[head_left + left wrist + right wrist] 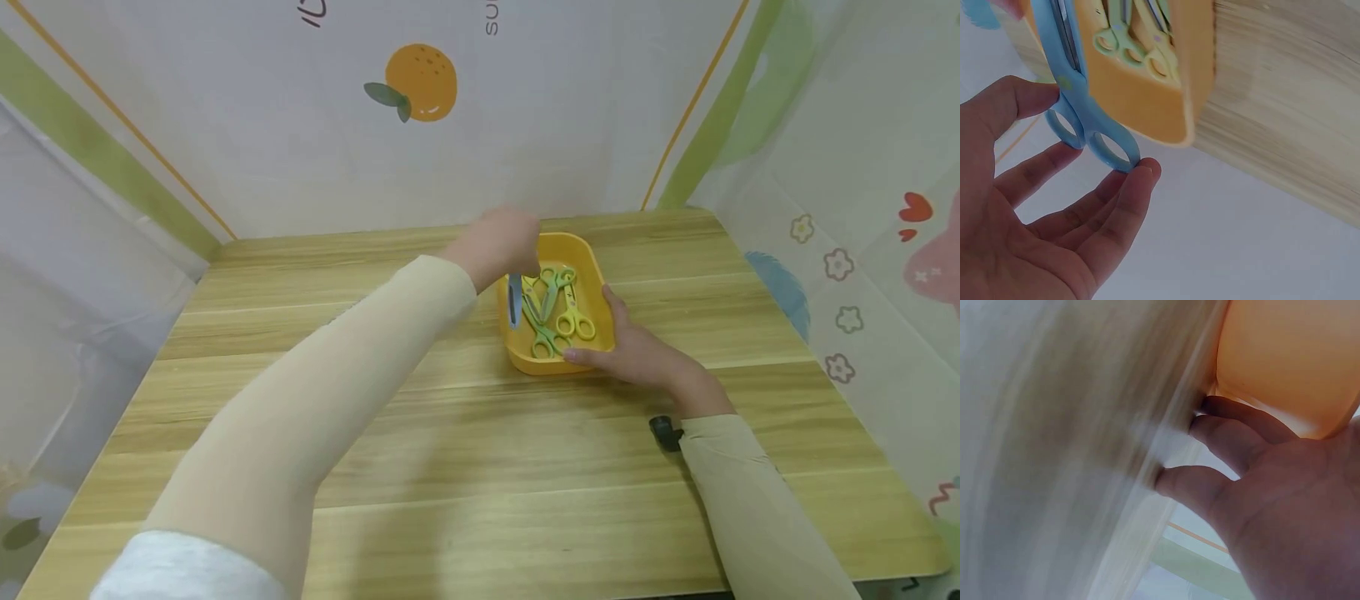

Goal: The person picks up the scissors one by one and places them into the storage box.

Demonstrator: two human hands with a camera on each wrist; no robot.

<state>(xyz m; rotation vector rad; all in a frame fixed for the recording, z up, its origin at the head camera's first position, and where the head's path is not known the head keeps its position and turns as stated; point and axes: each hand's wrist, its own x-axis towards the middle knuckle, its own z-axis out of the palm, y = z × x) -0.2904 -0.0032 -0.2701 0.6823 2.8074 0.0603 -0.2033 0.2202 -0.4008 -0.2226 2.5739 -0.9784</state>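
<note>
Over the far left part of a yellow plastic tray [525, 365], my left hand [498, 243] pinches blue-handled scissors [1092, 109] by the finger loops, between thumb and fingertips. Their blades point down towards the tray, closed together. Inside the tray lie several small scissors: yellow ones [576, 322], green ones [551, 340] and light green ones [553, 292]. My right hand [641, 352] holds the tray's near right corner. Its thumb lies over the near rim and the other fingers run along the outer wall, with fingertips down at the tabletop in the right wrist view.
The tray stands on a wood-grain table [465, 450], near its back edge. Behind it hangs a white printed cloth [540, 125] with an orange on it, and another printed cloth [862, 250] borders the right side. A small black object [665, 433] is at the right wrist.
</note>
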